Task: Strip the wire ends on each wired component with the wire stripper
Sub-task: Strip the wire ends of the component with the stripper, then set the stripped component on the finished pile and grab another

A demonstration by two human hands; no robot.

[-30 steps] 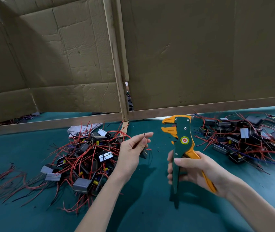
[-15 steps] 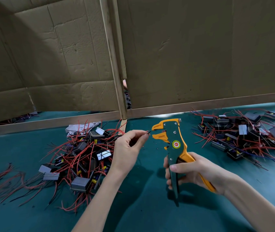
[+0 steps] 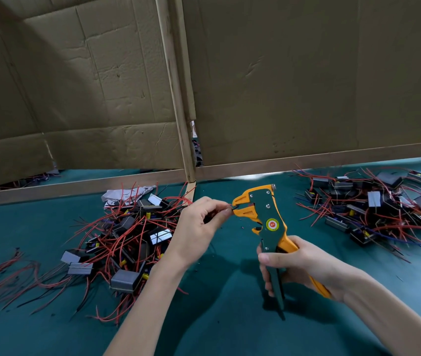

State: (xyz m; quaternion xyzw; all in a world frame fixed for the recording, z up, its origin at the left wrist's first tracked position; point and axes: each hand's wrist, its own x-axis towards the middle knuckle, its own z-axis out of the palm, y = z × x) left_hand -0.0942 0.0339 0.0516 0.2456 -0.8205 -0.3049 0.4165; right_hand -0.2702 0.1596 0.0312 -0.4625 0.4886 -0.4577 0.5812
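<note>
Left: the left hand [image 3: 199, 227] has a tight grip; finger and thumb pinch a thin dark wire [image 3: 233, 207].
Wire end: its tip sits in the yellow mouth of the wire stripper [image 3: 268, 219].
Right: the right hand [image 3: 304, 268] has its grip wrapped round the two handles, mouth end up.
Left pile [image 3: 127, 235]: little grey boxes with red wires, on the green surface [image 3: 230, 330] beside the left hand.
Right pile [image 3: 379, 209]: more of them, far to the right.
Back: a cardboard wall [image 3: 281, 73] stands behind.
</note>
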